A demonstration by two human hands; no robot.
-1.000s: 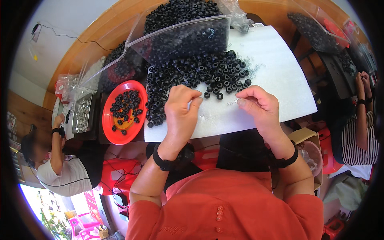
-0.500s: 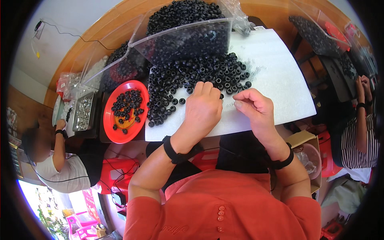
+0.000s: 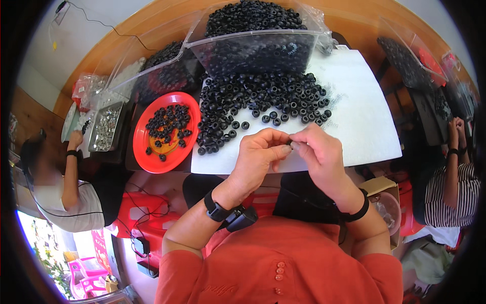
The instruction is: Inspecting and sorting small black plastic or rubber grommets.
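Both hands [image 3: 291, 152] have met, pinching a black ring [image 3: 290, 142], orientation unclear.

The left hand [image 3: 260, 152] and right hand [image 3: 319, 152] meet fingertip to fingertip above the mat's [image 3: 364, 116] near edge, apparently pinching one ring. Loose rings [image 3: 253, 99] lie beyond them; the plate [image 3: 144, 152] sits left; the bag [image 3: 255, 48] stands behind.
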